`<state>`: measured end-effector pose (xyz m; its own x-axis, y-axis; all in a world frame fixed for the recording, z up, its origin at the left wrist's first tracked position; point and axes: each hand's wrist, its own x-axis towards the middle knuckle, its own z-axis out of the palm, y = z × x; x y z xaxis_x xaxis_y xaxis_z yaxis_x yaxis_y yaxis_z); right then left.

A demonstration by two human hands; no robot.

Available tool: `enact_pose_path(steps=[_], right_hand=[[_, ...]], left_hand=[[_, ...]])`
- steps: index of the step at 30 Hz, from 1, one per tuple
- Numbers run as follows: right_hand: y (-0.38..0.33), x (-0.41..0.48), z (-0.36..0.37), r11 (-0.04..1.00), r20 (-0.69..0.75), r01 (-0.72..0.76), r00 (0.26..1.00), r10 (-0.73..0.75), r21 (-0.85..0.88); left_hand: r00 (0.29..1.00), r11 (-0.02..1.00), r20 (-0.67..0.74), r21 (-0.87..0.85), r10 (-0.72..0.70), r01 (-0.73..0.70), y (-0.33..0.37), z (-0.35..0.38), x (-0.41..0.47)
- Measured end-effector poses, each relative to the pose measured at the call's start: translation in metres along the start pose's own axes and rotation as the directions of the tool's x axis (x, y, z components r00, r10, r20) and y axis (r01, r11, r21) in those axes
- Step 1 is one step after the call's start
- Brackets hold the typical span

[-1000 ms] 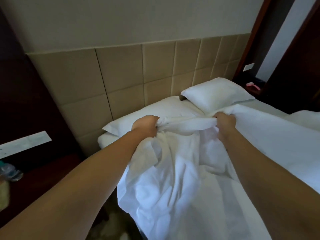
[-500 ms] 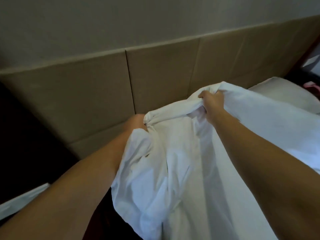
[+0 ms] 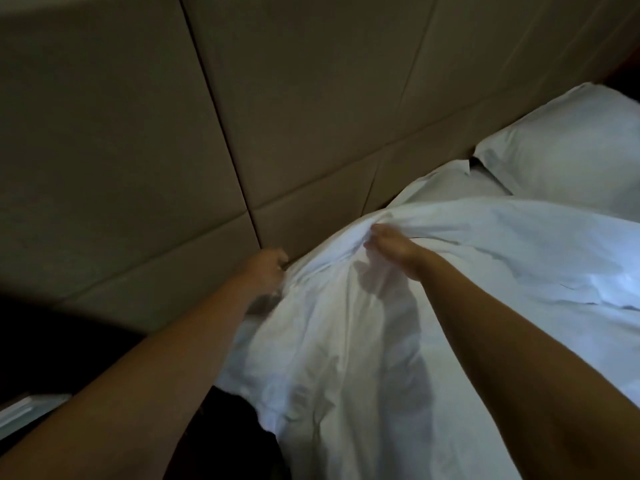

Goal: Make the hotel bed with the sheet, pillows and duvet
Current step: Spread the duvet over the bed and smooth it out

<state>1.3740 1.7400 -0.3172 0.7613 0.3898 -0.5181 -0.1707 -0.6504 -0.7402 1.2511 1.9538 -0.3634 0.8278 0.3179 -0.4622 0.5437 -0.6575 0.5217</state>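
A white duvet (image 3: 433,306) lies rumpled over the bed, its top edge drawn up close to the headboard. My left hand (image 3: 265,271) grips the duvet's left corner near the headboard, fingers curled into the cloth. My right hand (image 3: 391,245) pinches a raised fold of the top edge a little to the right. One white pillow (image 3: 568,157) lies at the far right against the headboard. A second pillow (image 3: 440,181) shows only as a strip above the duvet edge; the rest is covered.
The beige padded headboard (image 3: 277,116) fills the upper view, right behind my hands. Dark furniture (image 3: 52,341) stands left of the bed, with a pale flat object (image 3: 24,414) on it. The duvet's side hangs over the bed's left edge.
Both hands have carried the duvet's top edge forward and down onto the near pillow by the headboard. The view has closed in on the headboard.
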Motion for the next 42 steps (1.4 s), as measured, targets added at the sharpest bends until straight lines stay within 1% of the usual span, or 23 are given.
enact_pose_path(steps=[2,4,5,6,9,10,12,14,17,19,22,24,26,28,30,31,32,33,34,36,38,40,42], right_hand=[[0.010,-0.003,0.001,0.998,0.007,0.052,0.999,-0.052,-0.037],[0.016,-0.011,-0.003,0.993,0.013,0.063,0.998,-0.062,-0.104],[0.022,-0.013,-0.005,0.987,0.013,0.067,0.998,-0.066,-0.145],[0.029,-0.016,-0.008,0.980,0.007,0.077,0.997,-0.077,-0.182],[0.045,-0.029,-0.013,0.969,-0.040,0.068,0.996,-0.080,-0.239],[0.049,-0.032,-0.015,0.970,-0.071,0.067,0.994,-0.086,-0.235],[0.051,-0.037,-0.019,0.968,-0.121,0.109,0.983,-0.139,-0.228],[0.049,-0.039,-0.025,0.965,-0.167,0.136,0.970,-0.176,-0.225],[0.042,-0.033,-0.036,0.965,-0.196,0.134,0.964,-0.180,-0.227],[0.034,-0.025,-0.045,0.949,-0.234,0.131,0.951,-0.201,-0.285],[0.029,-0.008,-0.062,0.918,-0.387,0.127,0.879,-0.280,-0.374],[0.031,0.005,-0.075,0.883,-0.454,0.064,0.839,-0.300,-0.465],[0.034,0.020,-0.091,0.815,-0.448,-0.040,0.851,-0.276,-0.578],[0.042,0.034,-0.107,0.769,-0.441,-0.184,0.887,-0.138,-0.612],[0.056,0.040,-0.114,0.694,-0.425,-0.322,0.905,0.024,-0.645],[0.062,0.042,-0.114,0.660,-0.418,-0.354,0.906,0.066,-0.662],[0.064,0.046,-0.114,0.660,-0.420,-0.351,0.906,0.060,-0.664],[0.058,0.052,-0.115,0.691,-0.434,-0.316,0.901,0.003,-0.651],[0.044,0.061,-0.120,0.729,-0.469,-0.266,0.879,-0.086,-0.630],[-0.001,0.084,-0.139,0.774,-0.550,-0.149,0.785,-0.286,-0.616],[-0.046,0.101,-0.155,0.779,-0.575,-0.057,0.708,-0.410,-0.625],[-0.057,0.115,-0.157,0.777,-0.584,-0.007,0.665,-0.466,-0.629],[-0.046,0.127,-0.149,0.814,-0.607,0.009,0.662,-0.440,-0.581]], left_hand=[[1.000,0.999,0.020,-0.053,0.011,-0.010,0.012,0.009,-0.002],[0.997,0.994,0.068,-0.104,-0.020,0.027,0.018,0.019,-0.005],[0.994,0.994,0.101,-0.098,-0.041,0.051,0.019,0.024,-0.008],[0.989,0.995,0.134,-0.075,-0.057,0.068,0.017,0.030,-0.011],[0.983,0.993,0.172,0.109,-0.070,0.051,0.019,0.043,-0.027],[0.984,0.988,0.167,0.152,-0.065,0.039,0.021,0.047,-0.031],[0.986,0.986,0.151,0.165,-0.063,0.038,0.028,0.053,-0.039],[0.992,0.988,0.115,0.149,-0.047,0.029,0.037,0.058,-0.042],[0.999,0.995,0.052,0.102,-0.010,0.005,0.057,0.060,-0.038],[1.000,0.997,0.003,0.074,0.016,-0.016,0.074,0.058,-0.025],[0.995,0.997,-0.085,0.053,0.057,-0.052,0.099,0.054,0.005],[0.991,0.995,-0.098,0.049,0.087,-0.082,0.111,0.050,0.024],[0.994,0.993,-0.058,0.084,0.091,-0.086,0.121,0.048,0.044],[0.997,0.981,-0.034,0.185,0.062,-0.055,0.127,0.055,0.058],[1.000,0.956,-0.029,0.292,0.009,0.000,0.123,0.068,0.071],[1.000,0.960,-0.019,0.278,-0.021,0.026,0.120,0.073,0.076],[0.999,0.975,-0.010,0.219,-0.039,0.040,0.118,0.071,0.081],[0.999,0.988,-0.032,0.151,-0.025,0.030,0.119,0.065,0.086],[0.995,0.995,-0.097,0.104,0.013,-0.003,0.124,0.055,0.094],[0.967,0.989,-0.222,0.102,0.129,-0.109,0.143,0.031,0.109],[0.935,0.970,-0.267,0.120,0.235,-0.210,0.163,0.017,0.121],[0.919,0.959,-0.282,0.134,0.277,-0.248,0.165,0.016,0.136],[0.907,0.943,-0.277,0.195,0.316,-0.269,0.152,0.022,0.147]])
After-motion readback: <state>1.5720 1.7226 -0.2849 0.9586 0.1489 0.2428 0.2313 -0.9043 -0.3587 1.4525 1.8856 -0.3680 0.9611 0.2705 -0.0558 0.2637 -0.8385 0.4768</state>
